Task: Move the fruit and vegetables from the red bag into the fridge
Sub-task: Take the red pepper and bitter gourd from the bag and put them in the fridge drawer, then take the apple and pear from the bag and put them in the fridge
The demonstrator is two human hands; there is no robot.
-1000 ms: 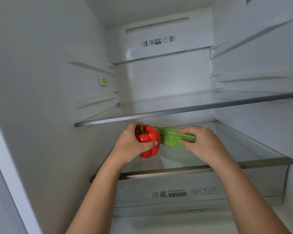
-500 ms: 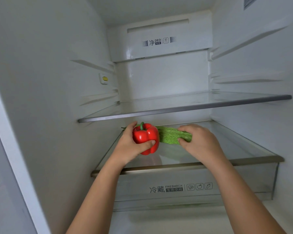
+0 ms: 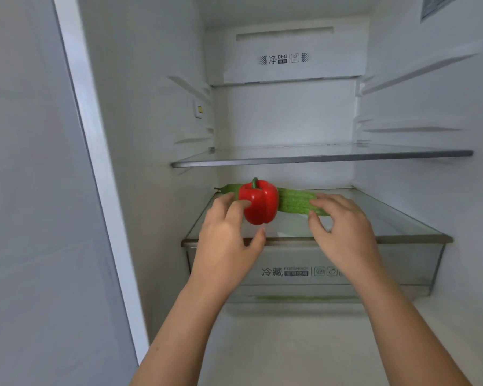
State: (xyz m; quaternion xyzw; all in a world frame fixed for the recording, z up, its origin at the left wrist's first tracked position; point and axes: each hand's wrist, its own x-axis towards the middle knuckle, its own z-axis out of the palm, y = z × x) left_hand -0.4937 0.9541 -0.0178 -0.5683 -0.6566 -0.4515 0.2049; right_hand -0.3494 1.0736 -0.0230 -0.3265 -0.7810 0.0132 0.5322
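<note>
Head view, looking straight into the fridge (image 3: 151,135). White walls close on both sides, ribbed with shelf rails. Upper glass shelf (image 3: 318,160) with its grey front edge running across at mid-height. Below it the lower glass shelf (image 3: 388,229), front trim nearest the camera. A wide open gap between the two shelves, with bare glass showing right of the vegetables and in front of them. Left of the cabinet, a pale flat panel (image 3: 25,190) and the fridge's slanted front edge.

On to the contents. Red pepper (image 3: 258,203) standing upright on the lower shelf, left of centre, green stem up. Just behind it, lying crosswise, the bumpy green gourd (image 3: 296,203), one tapered end poking out left of the pepper, the thicker end reaching right. Under the shelf, a clear crisper drawer (image 3: 290,271) with a printed label on its front; a green smear low in its face, too blurred to name. At the back, a white vent panel (image 3: 285,58) with a printed label.

Now the hands, both bare forearms rising from the bottom of the frame. Left hand (image 3: 226,235) loosened, fingers (image 3: 240,203) extended against the pepper's left side, thumb spread wide and off it. Right hand (image 3: 340,227) also relaxed, fingers arched over the gourd's right end, thumb just below; actual contact hard to tell through the blur.
</note>
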